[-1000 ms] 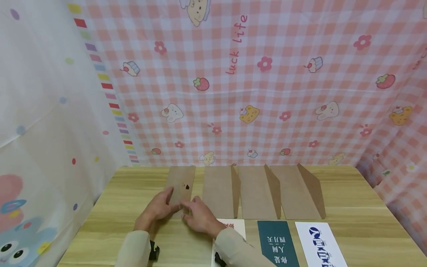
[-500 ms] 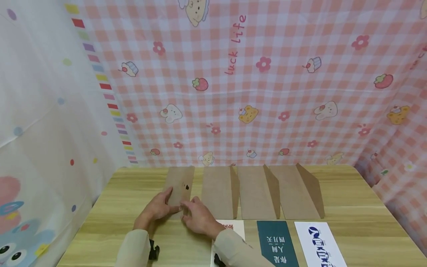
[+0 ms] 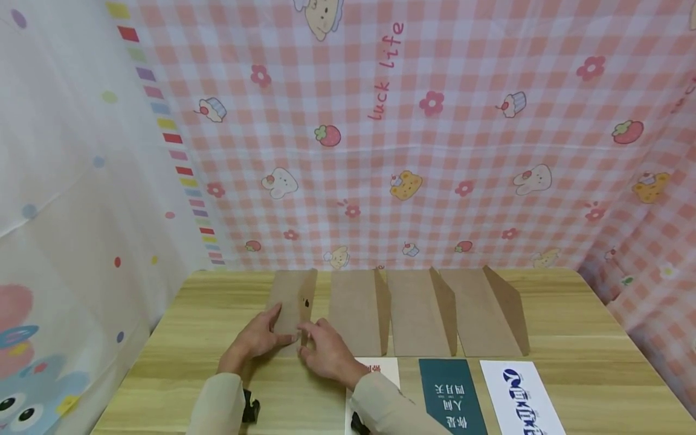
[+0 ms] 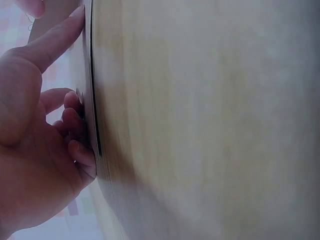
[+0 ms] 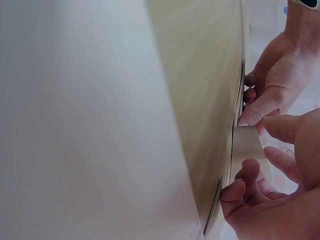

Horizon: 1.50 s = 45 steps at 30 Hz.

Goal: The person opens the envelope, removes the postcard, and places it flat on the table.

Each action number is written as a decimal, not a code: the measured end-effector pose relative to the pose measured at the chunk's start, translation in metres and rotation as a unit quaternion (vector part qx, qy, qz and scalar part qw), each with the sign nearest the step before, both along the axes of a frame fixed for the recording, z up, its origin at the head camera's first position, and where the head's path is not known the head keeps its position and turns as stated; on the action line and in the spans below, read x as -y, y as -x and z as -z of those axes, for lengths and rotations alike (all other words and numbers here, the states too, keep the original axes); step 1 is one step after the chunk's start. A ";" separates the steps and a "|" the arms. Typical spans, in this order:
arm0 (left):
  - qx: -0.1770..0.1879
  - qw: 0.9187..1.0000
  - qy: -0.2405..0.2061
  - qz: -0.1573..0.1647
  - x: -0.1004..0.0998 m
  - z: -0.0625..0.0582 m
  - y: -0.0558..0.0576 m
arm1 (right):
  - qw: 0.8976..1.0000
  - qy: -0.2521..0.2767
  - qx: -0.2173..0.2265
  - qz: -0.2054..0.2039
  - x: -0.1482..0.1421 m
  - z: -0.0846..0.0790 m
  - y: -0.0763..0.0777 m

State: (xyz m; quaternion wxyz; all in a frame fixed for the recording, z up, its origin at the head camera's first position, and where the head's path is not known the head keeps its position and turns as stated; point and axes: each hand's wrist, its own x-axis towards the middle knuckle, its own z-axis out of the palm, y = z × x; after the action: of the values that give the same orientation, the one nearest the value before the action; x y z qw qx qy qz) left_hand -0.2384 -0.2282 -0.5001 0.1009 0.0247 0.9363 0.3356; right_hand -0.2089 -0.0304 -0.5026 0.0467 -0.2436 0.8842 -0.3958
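A brown kraft-paper envelope [image 3: 286, 296] lies at the left of the row, its flap [image 3: 306, 311] raised along the right side, with a small dark mark on it. My left hand [image 3: 258, 334] holds this envelope down on the table, index finger at its left edge and thumb near the fold. In the left wrist view its thumb [image 4: 57, 40] presses straight on the paper. My right hand [image 3: 328, 355] holds the flap near its lower end with thumb and index finger. In the right wrist view its other fingers [image 5: 234, 191] curl close over the table.
Three more kraft envelopes [image 3: 356, 314] with raised flaps stand in a row to the right. Nearer lie a dark green card [image 3: 453, 389], a white card with blue characters [image 3: 519, 396] and a cream card [image 3: 393, 367] partly under my right sleeve. A checked cloth [image 3: 380, 151] hangs behind the wooden table [image 3: 587, 362].
The leftmost envelope's flap has tilted up toward the right, opening further. My right hand has shifted slightly right with it, while the left hand stays in place.
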 end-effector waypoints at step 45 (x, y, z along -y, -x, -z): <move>0.000 1.000 0.015 0.009 0.002 0.001 0.000 | 0.993 0.086 -0.006 0.075 -0.012 -0.002 0.021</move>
State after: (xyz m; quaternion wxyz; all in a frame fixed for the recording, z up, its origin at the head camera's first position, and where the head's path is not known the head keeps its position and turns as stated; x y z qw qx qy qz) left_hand -0.2379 -0.2298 -0.5007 0.1042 0.0317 0.9409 0.3208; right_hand -0.2303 -0.0187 -0.5002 -0.0092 -0.1824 0.8629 -0.4712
